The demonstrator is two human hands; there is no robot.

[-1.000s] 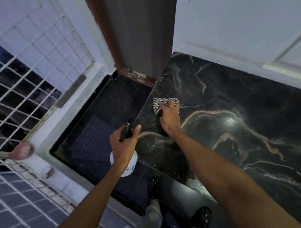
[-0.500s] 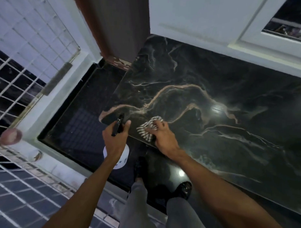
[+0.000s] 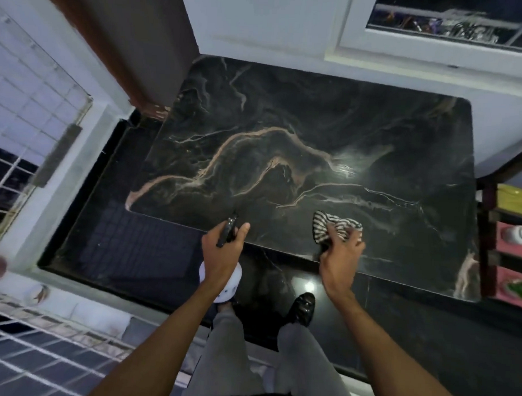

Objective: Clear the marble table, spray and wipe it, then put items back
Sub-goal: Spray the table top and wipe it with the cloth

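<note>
Wiping step judged in hand. On the black, tan-veined marble table [image 3: 315, 134], lower centre near its front edge, right hand [image 3: 340, 251] pinches a bunched grey-and-white striped cloth [image 3: 321, 226]. Left hand [image 3: 222, 252] grips a white, black-nozzled spray bottle [image 3: 225, 294]. Next move likely needs firm strokes across the remaining surface.

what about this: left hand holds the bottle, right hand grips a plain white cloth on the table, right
No: the head view shows the cloth is striped, not plain white. The left hand holds the bottle; the right hand grips the cloth on the table.
</note>
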